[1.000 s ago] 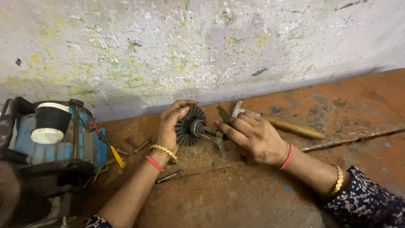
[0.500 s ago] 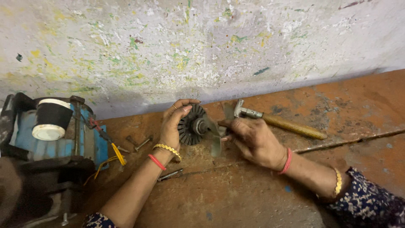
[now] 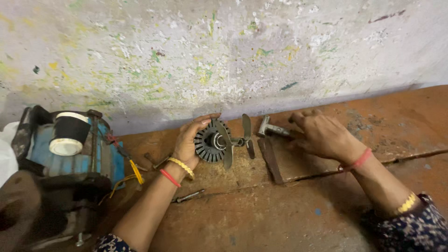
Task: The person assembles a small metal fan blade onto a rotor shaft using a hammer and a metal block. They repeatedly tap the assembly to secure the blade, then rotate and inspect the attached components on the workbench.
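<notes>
A rough plastered wall [image 3: 224, 51] is seen across the far side of the scene, whitish-grey and flecked with yellow, green and dark paint spatter. Along its foot, a darker, shadowed band is met by the bench [image 3: 289, 219], a worn, rust-brown surface marked with scratches, pale dust and a long crack running toward the right. The wall is evenly lit, while the near left corner is left in deeper shade.
</notes>
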